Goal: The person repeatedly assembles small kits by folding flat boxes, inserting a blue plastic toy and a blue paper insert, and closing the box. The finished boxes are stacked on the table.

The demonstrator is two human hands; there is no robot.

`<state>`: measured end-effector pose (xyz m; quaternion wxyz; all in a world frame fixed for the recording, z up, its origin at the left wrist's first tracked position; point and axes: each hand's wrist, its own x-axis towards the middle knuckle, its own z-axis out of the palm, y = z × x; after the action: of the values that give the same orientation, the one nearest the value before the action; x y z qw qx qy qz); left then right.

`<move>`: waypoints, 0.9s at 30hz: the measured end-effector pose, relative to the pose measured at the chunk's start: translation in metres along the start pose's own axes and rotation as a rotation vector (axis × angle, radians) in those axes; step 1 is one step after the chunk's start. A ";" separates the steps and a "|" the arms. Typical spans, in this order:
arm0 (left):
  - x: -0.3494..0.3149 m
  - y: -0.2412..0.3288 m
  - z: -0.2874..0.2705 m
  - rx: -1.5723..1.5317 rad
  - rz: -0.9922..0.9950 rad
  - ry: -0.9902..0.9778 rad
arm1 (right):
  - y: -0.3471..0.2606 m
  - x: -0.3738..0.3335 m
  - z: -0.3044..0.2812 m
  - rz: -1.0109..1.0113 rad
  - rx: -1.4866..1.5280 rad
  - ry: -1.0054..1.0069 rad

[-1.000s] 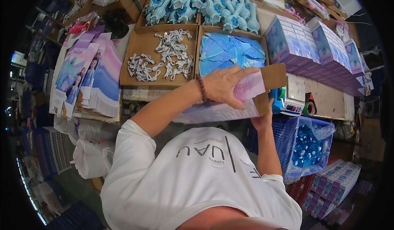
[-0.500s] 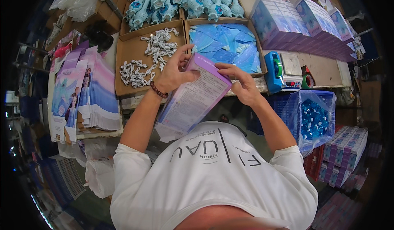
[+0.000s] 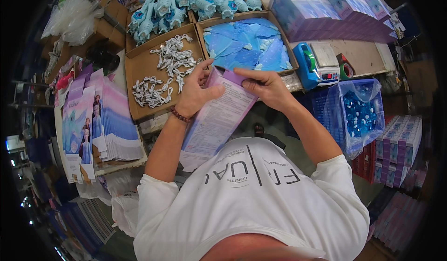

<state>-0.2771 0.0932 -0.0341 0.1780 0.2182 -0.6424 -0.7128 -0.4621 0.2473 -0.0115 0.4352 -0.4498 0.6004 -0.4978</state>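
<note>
While left hand (image 3: 197, 93) grips, smooth carton (image 3: 213, 121), oblong

Fine, unreadable print fills the held carton (image 3: 213, 121); large dark letters cross the white shirt (image 3: 251, 200); red digits light the scale (image 3: 325, 58) — a title marks the front flat carton (image 3: 74, 130).

Cardboard tray (image 3: 287, 50), one, filled with flat blue pieces (image 3: 247, 42). Near side of tray: carton (image 3: 209, 121), purple and white, tilted; left hand (image 3: 198, 91) gripping it, right hand (image 3: 269, 86) pinching its purple end flap (image 3: 234, 78). Left of tray: white cables (image 3: 174, 58), bundled; farther left, printed packaging (image 3: 116, 121), fanned. Beyond tray: light-blue wands (image 3: 174, 15), heaped. Right of tray: weighing scale (image 3: 325, 58); farther right, plastic-lined blue basket (image 3: 321, 102). Right and beyond: printed boxes (image 3: 305, 9), in rows.
</note>
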 end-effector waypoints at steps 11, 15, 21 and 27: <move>0.025 -0.001 0.069 -0.016 -0.031 0.010 | 0.028 -0.050 -0.045 -0.431 -0.280 -0.063; 0.041 -0.004 0.114 0.496 0.116 0.008 | 0.070 -0.077 -0.126 -0.170 -0.112 0.057; 0.042 -0.010 0.172 0.748 0.270 0.087 | 0.176 -0.099 -0.263 0.383 -0.601 0.664; 0.031 -0.011 0.207 0.811 0.205 0.131 | 0.239 -0.089 -0.286 0.426 -0.364 0.530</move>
<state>-0.4152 0.2515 -0.0315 0.1880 0.2503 -0.8766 -0.3655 -0.7461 0.4164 -0.2056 0.2714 -0.2406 0.8506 -0.3806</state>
